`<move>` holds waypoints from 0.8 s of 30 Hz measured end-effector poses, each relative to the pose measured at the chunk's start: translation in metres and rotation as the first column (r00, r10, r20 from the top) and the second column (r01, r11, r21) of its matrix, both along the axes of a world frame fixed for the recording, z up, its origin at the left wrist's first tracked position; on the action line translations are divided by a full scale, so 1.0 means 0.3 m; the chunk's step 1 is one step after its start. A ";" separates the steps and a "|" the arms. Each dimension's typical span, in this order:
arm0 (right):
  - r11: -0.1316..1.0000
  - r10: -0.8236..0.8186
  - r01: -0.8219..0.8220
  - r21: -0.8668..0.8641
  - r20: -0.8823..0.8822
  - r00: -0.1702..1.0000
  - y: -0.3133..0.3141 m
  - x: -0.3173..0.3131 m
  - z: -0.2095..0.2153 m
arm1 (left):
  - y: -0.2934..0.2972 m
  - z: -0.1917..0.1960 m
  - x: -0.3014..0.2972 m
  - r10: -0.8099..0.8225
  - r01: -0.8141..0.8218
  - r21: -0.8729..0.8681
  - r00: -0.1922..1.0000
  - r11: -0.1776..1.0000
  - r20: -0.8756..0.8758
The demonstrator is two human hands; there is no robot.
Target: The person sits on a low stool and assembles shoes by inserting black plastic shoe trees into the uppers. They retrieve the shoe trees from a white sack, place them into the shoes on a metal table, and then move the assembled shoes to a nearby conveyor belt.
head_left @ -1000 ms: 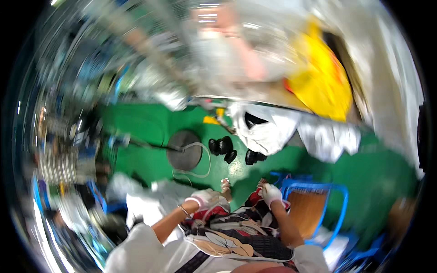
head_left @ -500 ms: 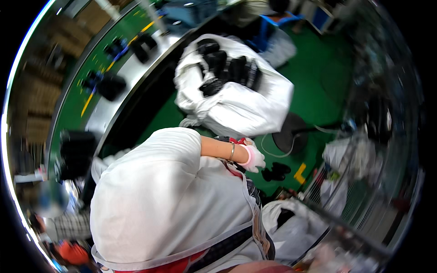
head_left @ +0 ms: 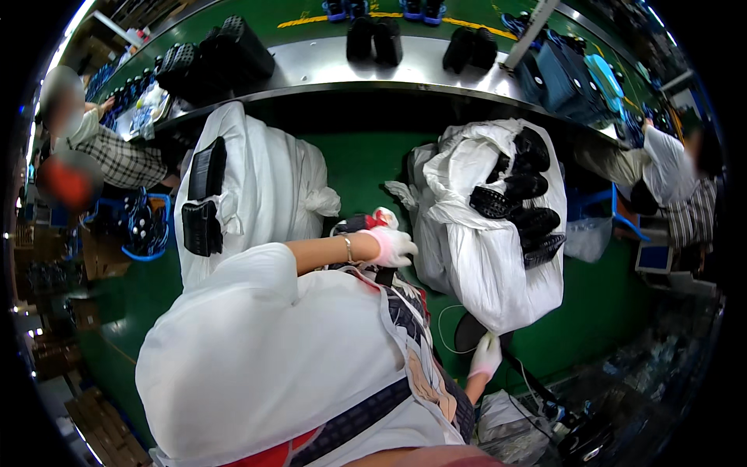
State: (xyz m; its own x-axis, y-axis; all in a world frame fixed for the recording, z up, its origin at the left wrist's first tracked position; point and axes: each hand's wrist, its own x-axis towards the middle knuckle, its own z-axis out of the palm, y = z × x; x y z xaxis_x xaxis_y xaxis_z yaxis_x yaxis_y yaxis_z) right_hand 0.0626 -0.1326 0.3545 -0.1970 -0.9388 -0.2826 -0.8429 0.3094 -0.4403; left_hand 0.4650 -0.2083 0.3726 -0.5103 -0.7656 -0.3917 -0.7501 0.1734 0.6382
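Note:
My left hand [head_left: 395, 246], in a white glove with a pink cuff, is held in front of my body. Its fingers are loosely apart with nothing between them. Just to its right stands a bulging white sack [head_left: 482, 265] with black shoes [head_left: 525, 194] on top. At the near lower corner of this sack is my right hand [head_left: 485, 358], gloved the same way. Its fingers come together against the sack's edge and appear to pinch the cloth; their tips are partly lost against the white material.
Another white sack [head_left: 272, 183] with black shoes [head_left: 205, 167] stands to the left. Beyond both runs a metal-edged conveyor bench [head_left: 311, 66] carrying shoes and blue-grey bins [head_left: 564, 78]. A dark round base [head_left: 469, 331] with a cable lies near my right hand. People sit at both sides.
My view has swung around, bringing the bench across the far side and the left sack into sight. My right hand has come into view at the right sack's corner. My left hand stays before my body.

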 end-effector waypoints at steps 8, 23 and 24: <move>0.871 0.490 -0.471 -0.137 0.296 0.820 -0.553 0.692 0.088 | 0.021 -0.040 0.361 0.336 -0.340 0.068 0.940 0.938 0.065; 0.586 0.809 -0.768 -0.257 0.245 0.535 -1.197 1.688 0.226 | -0.207 0.015 0.944 0.667 -0.675 0.002 0.729 0.738 0.153; 0.568 0.821 -0.778 -0.269 0.259 0.510 -1.261 1.741 0.234 | -0.223 0.006 0.960 0.636 -0.643 -0.001 0.757 0.766 0.148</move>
